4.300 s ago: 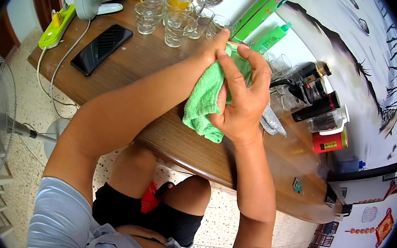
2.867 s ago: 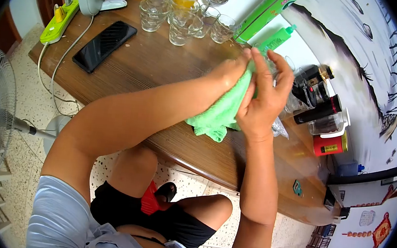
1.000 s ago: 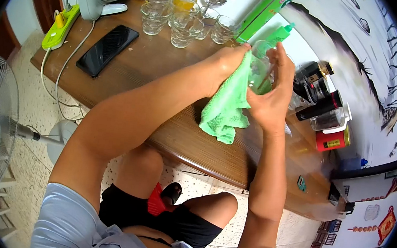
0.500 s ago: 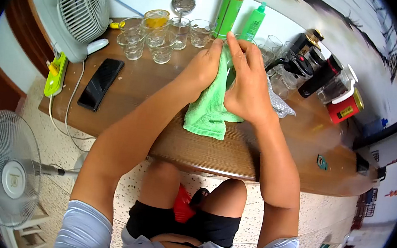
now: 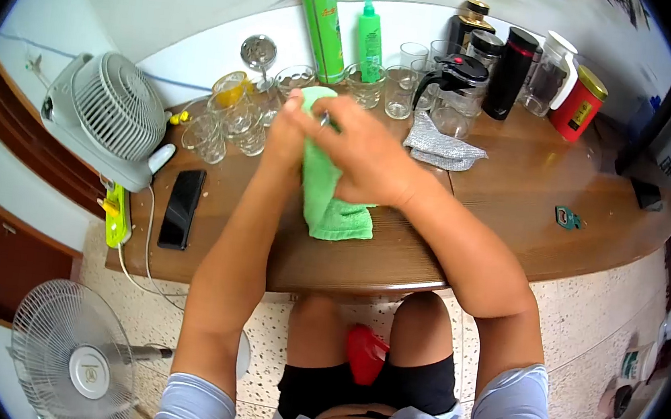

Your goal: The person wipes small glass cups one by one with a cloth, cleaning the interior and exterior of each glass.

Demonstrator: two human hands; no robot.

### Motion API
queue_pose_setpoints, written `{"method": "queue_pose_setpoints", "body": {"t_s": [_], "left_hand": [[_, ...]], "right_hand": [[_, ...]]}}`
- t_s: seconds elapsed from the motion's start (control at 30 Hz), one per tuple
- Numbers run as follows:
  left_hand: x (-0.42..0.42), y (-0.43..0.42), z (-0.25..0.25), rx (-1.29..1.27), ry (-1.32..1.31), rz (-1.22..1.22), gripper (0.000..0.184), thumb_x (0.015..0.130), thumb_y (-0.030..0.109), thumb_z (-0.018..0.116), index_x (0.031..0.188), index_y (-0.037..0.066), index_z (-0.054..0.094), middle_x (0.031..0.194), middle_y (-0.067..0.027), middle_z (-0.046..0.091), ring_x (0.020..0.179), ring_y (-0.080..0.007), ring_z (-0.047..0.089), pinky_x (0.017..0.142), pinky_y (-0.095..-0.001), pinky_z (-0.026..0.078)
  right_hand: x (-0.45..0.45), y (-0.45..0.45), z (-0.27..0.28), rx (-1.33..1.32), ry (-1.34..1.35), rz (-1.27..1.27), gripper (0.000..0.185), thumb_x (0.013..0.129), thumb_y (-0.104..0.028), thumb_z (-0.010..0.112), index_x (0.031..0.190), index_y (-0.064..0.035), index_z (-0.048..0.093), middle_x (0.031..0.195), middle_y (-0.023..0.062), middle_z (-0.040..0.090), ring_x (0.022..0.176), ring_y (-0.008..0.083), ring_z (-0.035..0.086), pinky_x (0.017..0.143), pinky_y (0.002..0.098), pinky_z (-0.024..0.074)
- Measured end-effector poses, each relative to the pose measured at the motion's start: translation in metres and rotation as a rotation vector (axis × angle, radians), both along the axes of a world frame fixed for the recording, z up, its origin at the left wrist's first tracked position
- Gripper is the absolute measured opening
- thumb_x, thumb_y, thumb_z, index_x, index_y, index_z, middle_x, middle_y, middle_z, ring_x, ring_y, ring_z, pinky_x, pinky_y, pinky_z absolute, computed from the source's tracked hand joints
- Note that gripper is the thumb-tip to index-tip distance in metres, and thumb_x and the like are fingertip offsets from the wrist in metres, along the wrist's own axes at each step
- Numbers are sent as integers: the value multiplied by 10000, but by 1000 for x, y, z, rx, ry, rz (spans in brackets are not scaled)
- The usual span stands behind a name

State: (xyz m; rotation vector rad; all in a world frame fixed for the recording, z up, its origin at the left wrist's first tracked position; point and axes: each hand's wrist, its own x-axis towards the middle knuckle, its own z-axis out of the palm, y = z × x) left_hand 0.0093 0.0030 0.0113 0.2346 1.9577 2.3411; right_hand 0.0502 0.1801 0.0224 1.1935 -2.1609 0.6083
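The left hand (image 5: pixel 284 141) is closed around the near-left side of a soft, light green terry cloth (image 5: pixel 322 196), and the right hand (image 5: pixel 369 152) is bent over its other side, fingers curled with only a narrow gap between them; a small shiny sliver (image 5: pixel 326 117) shows there, but whether the cloth wraps a glass cannot be told. The cloth is held above the brown wooden table (image 5: pixel 507 186), its loose end hanging towards the near edge. If something smooth is inside, it could slip should the 2 hands twist unevenly, since the folds look loose. A forward swing of the knuckles could knock the clear, round glass cup (image 5: pixel 295 79) just beyond, or the crowded clear glass tumblers (image 5: pixel 244 126) to the left, chipping them against each other. Farther out, the tall green cylindrical can (image 5: pixel 324 31) has lettering too small to read, the slim green plastic bottle (image 5: pixel 370 47) carries illegible rows of print, and the red tin with a gold lid (image 5: pixel 576 110) shows a gold label with dark, unreadable marks; I can make out 0 brand names.
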Motion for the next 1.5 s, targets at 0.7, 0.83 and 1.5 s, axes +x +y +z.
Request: {"method": "queue_pose_setpoints", "body": {"t_s": [0.7,0.83,1.5], "left_hand": [[16,15,19,-49,-109,74,721,1150,637,345,1441,29,600,1347,-179,691,1208,-291,702,1015,-460,592],[5,-6,14,109,-118,-95,717,1109,687,394,1375,62,625,1223,-180,730,1131,-324,734,955,-512,613],[1,4,12,602,-238,-488,832,1112,708,366,1591,38,478,1539,-196,591,1360,-358,631,1143,-544,526]], "right_hand": [[-7,-3,0,-94,179,-28,1036,637,-64,885,1594,-127,493,1176,168,591,1086,372,593,949,470,503],[2,-19,-9,-14,64,41,1203,551,-26,909,1645,-215,444,1214,173,574,1164,413,590,981,488,518],[-16,8,28,-295,-330,-44,1271,696,-150,912,1713,-17,162,1479,271,524,1411,450,511,1200,486,443]]}}
